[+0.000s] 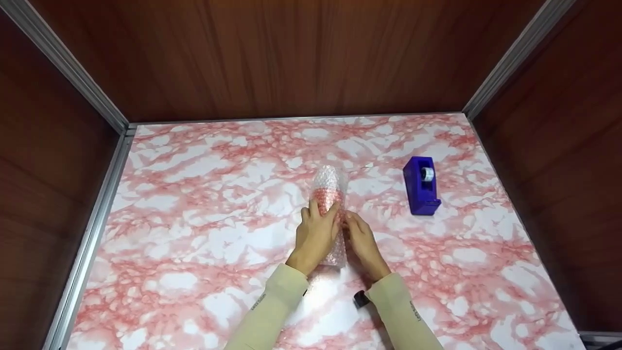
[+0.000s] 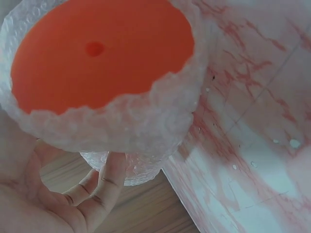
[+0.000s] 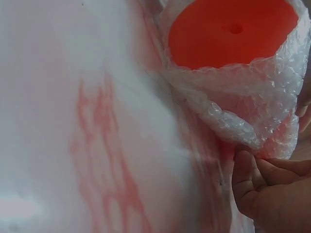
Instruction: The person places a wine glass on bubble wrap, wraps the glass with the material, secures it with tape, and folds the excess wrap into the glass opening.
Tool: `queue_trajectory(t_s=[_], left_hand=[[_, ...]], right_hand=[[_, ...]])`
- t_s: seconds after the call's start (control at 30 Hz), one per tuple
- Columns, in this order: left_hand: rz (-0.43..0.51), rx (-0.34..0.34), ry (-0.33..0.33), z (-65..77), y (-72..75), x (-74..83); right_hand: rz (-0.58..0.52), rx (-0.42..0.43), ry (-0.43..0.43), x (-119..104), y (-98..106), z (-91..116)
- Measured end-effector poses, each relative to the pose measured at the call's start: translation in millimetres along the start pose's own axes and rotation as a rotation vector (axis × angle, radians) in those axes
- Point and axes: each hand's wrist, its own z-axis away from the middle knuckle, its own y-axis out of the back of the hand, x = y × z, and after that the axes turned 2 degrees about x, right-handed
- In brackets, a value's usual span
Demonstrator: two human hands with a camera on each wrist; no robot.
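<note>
Orange-red object (image 2: 131, 68) in bubble wrap (image 1: 330, 176), near the middle of the marbled pink-and-white tabletop (image 1: 218, 233), long axis running away from the person. Far end: clear wrap runs past the orange part. Near end: flat round face with a small hole in its middle, wrap standing round the rim like a collar (both wrist views get this).

Left hand (image 1: 315, 239) is on top and to the left of the wrapped object, fingers and thumb curved over it — holding it through the wrap. Right hand (image 1: 363, 243) is at the object's right side, low down; the right wrist view has thumb and fingertips pinching a loose edge of the bubble wrap. Fingers partly hidden behind the wrap, so exact finger placement there can't be told.

Purple tape dispenser (image 1: 416, 192) stands right of the object, well apart from both hands — small tape roll (image 1: 427, 174) sits in it. Pale yellow sleeves on both arms, left sleeve (image 1: 274, 301) and right sleeve (image 1: 401, 306), small dark print on each. Black item (image 1: 360, 299) by the right cuff, too small to identify. Brown wood-grain panels (image 1: 291, 58) enclose the back and sides, with grey metal strips (image 1: 90, 73) at the corners.
</note>
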Motion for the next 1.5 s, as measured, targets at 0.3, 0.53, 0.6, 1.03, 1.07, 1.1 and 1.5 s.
queue_trajectory(t_s=[0.3, 0.53, 0.6, 1.03, 1.07, 1.1, 1.5], left_hand=[[0.087, 0.04, -0.01, 1.9, 0.1, -4.5], [0.199, 0.059, 0.003, 4.3, -0.2, -9.2], [0.23, 0.067, 0.005, 4.6, -0.8, -10.1], [0.383, 0.128, -0.019, 7.0, -8.9, -17.9], [0.394, 0.124, -0.018, 7.3, -9.1, -18.7], [0.401, 0.117, -0.016, 7.5, -9.0, -19.5], [0.527, 0.001, 0.112, 12.4, -8.3, -30.0]], right_hand=[[0.014, -0.022, 0.005, -3, 5, 2], [0.097, 0.002, 0.045, -7, 10, 5], [0.115, 0.014, 0.046, -9, 11, 6], [0.188, 0.062, 0.14, -16, 14, 11], [0.195, 0.063, 0.149, -17, 14, 12], [0.2, 0.064, 0.155, -18, 14, 12], [0.178, 0.046, 0.217, -25, 12, 14]])
